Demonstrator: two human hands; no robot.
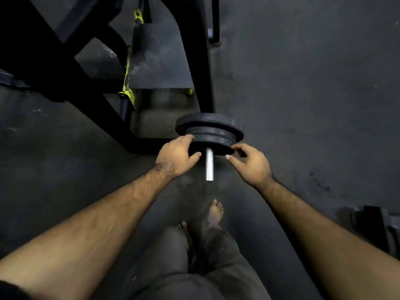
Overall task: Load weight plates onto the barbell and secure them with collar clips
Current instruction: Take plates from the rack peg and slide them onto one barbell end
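Dim gym floor (303, 105); both hands' fingers (188, 138) clasp black plates (210, 126) on the silver barbell (209, 165).

The dark, scuffed floor (303, 105) carries a black machine frame (91, 98) at its far left, two bare feet (215, 211) near the middle (toes forward), and dark equipment (376, 226) at the right edge.

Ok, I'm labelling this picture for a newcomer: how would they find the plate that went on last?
Start at the black frame; the barbell's silver end pokes toward the camera. Of the plates stacked there, it is the nearest, smallest plate, gripped by the left hand and right hand.
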